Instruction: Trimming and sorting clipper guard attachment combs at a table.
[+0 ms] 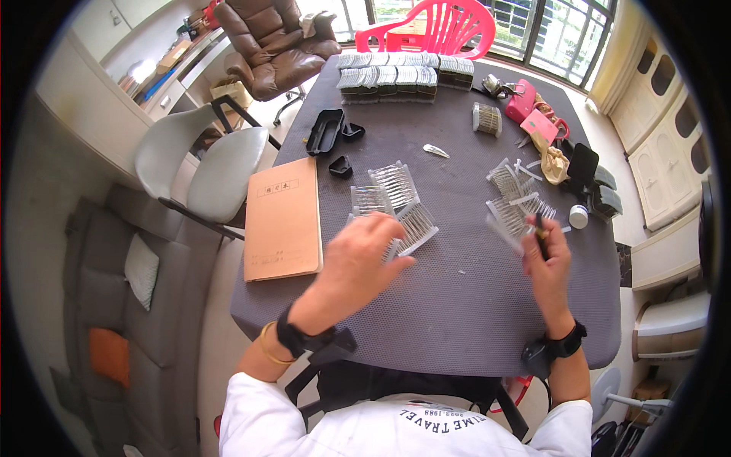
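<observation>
Your left hand (358, 255) is pressed down on a clear comb (407, 228) mid-table while your right hand (547, 263) pinches a dark tool (541, 232) by another comb (509, 217), and these look light, stiff, snappy-toothed, so grab the spine.

The person is wearing a white short-sleeved shirt with dark curved lettering across the upper back. The left hand (358, 255) is carrying a black wrist strap plus a thin gold bangle; the right hand (547, 263) is carrying a black wrist strap.
</observation>
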Demonstrator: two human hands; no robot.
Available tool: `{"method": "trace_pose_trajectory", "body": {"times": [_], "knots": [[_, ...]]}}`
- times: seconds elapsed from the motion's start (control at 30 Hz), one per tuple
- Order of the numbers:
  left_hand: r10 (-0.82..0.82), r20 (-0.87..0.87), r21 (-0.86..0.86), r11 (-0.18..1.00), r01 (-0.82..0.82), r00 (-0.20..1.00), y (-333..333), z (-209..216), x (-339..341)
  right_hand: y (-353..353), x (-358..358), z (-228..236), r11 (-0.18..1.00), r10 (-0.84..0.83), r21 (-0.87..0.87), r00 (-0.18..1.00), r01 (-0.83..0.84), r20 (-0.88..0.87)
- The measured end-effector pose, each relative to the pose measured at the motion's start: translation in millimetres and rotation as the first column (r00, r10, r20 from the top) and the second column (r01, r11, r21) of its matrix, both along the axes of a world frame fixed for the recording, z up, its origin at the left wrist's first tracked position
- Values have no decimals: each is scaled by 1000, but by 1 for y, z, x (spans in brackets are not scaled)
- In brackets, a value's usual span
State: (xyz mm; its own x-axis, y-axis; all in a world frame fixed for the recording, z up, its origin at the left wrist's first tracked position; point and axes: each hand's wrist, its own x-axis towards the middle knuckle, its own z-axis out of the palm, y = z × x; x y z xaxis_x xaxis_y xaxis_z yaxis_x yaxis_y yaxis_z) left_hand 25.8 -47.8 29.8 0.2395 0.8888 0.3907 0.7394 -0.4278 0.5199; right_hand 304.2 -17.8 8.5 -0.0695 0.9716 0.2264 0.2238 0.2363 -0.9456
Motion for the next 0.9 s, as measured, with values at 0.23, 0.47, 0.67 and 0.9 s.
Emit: {"method": "trace_pose_trajectory", "body": {"times": [0.23,0.47,0.67,0.9], "knots": [[107,-247,-85,988,-131,963,-32,-8,-33,-2,0,10,1000,-20,14,998,19,58],[40,-156,-190,979,-69,987,-30,-3,-22,-18,-17,-6,962,234,-137,972,-235,-20],[-126,-19,-80,989,124,992,-21,0,27,-29,-32,5,848,348,-337,909,-410,-231],[-195,360,-143,955,261,912,12,-14,63,-10,-4,-4,847,249,-362,892,-389,-376]]}}
